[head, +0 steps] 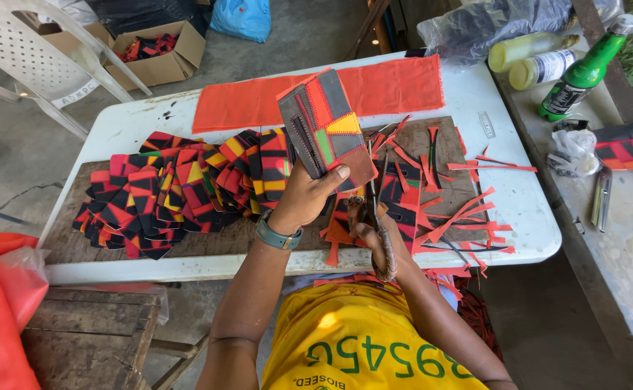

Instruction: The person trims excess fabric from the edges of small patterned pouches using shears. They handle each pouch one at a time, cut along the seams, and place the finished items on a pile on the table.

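The left hand (pixel 303 196) is gripping a grey fabric pouch with red, green and yellow patches (pixel 325 128), lifting it above the white plastic table (pixel 526 209) — while the right hand (pixel 374 235) is closing around metal scissors with wrapped handles (pixel 376 217) just below it.

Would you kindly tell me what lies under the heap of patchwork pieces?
A brown board on the white table shows around the patchwork pieces. The part beneath them is covered.

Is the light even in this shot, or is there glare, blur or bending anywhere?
Head view: hard sunlight bleaches the white table and concrete ledge; left hand and patchwork piece look sharp; edges bow, wide-lens style, around the plastic chair.
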